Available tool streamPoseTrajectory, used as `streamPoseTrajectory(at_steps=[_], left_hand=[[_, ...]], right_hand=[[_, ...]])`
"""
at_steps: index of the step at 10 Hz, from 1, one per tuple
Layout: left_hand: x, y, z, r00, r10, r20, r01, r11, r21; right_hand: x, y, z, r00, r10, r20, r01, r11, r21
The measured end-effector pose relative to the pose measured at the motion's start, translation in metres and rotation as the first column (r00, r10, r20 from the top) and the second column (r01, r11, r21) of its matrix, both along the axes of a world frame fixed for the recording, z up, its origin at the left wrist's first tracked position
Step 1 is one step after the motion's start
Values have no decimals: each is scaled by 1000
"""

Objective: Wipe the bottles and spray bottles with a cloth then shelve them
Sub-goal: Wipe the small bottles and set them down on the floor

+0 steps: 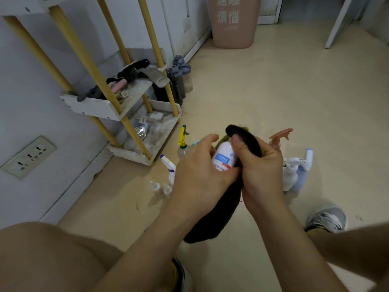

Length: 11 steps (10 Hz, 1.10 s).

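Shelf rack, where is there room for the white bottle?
The bottom shelf is bare right of the foil packet. The shelf above is crowded with dark rags. The floor before the pink bin is open too.

white bottle (pixel 224 159): tilted, midair; dark cloth (pixel 212 220): wrapped against it, hanging; spray bottles (pixel 291 175): on floor

One rack (pixel 92 106), two shelves showing, four yellow posts (pixel 84 57). At the rack's far end stand three grey-capped bottles (pixel 179 79). Off the rack's near corner are a yellow sprayer (pixel 182 137), a blue-tipped sprayer (pixel 169 165), a pink sprayer (pixel 279 137) and at least two small bottles (pixel 161 187). Farthest from the rack is a white cluster (pixel 294 171) of two or three sprayers, the count hidden by overlap. One white bottle (pixel 223 157), one cloth (pixel 214 218), two hands: left hand (pixel 200 171), right hand (pixel 261 165).
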<state>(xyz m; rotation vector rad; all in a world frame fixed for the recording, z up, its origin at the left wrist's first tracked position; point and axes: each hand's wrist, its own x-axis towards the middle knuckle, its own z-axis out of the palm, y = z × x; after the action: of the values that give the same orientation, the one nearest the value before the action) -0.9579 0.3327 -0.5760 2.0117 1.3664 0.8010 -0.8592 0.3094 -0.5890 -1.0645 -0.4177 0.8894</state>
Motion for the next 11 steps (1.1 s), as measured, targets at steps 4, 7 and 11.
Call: streamPoseTrajectory(at_steps=[4,7,11], left_hand=[[-4,-7,-39,790,211,-576,134,857,498],[-3,8,-11,750,310,584,385,512,-768],[-7,8,-3,805,288,519,322,522,-789]], right_hand=[[-2,4,0,998,-30,63,33,999,-43],[7,6,1,988,-98,-117,103,994,37],[5,8,-1,962,-237,-135,239,971,4]])
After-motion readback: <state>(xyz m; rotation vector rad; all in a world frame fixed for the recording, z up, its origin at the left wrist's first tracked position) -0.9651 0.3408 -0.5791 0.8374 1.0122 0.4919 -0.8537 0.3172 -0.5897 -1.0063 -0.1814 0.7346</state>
